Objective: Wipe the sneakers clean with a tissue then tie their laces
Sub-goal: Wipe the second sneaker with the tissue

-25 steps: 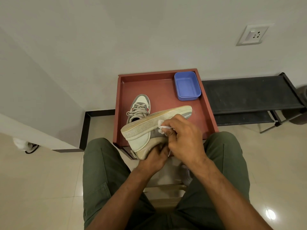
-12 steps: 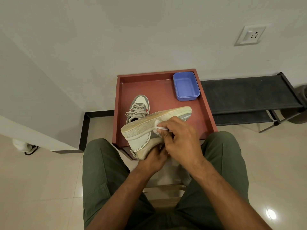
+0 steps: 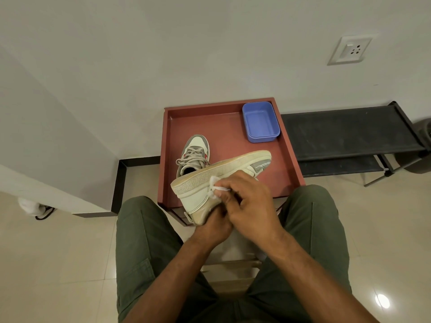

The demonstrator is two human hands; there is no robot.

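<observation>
A white and grey sneaker point(image 3: 198, 194) lies tipped on its side above the near edge of the red tray point(image 3: 289, 159), sole facing up and left. My left hand point(image 3: 214, 226) grips it from below near the heel, mostly hidden behind the shoe and my other hand. My right hand point(image 3: 249, 201) pinches a small white tissue point(image 3: 215, 186) and presses it against the shoe's side just under the sole edge. The second sneaker point(image 3: 194, 155) stands upright in the tray behind, its grey laces loose.
A blue plastic tub point(image 3: 260, 122) sits in the tray's far right corner. A black low shoe rack point(image 3: 349, 136) stands to the right against the wall. My knees in green trousers flank the tray. Beige tiled floor lies all around.
My right hand has slid the tissue leftward along the held sneaker's side, towards the heel. The left hand and the shoe have stayed in place.
</observation>
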